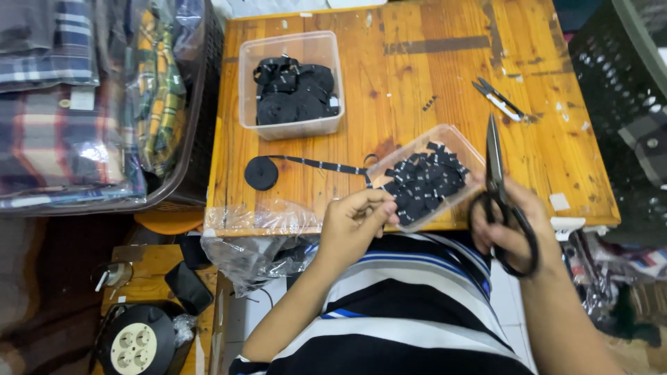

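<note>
My right hand (511, 222) grips large black-handled scissors (495, 173), blades closed and pointing away over the wooden table (445, 83). My left hand (354, 219) pinches the end of a black label ribbon (326, 165) that runs from a small black roll (261, 173) lying on the table. Between my hands sits a tilted clear plastic tray (455, 139) filled with several cut black label pieces (424, 182).
A clear tub (290, 43) holding black ribbon coils stands at the back left of the table. Small thread snips (499, 98) lie at the right. A basket of folded plaid cloth (83, 104) is left; a cable reel (135, 342) sits on the floor.
</note>
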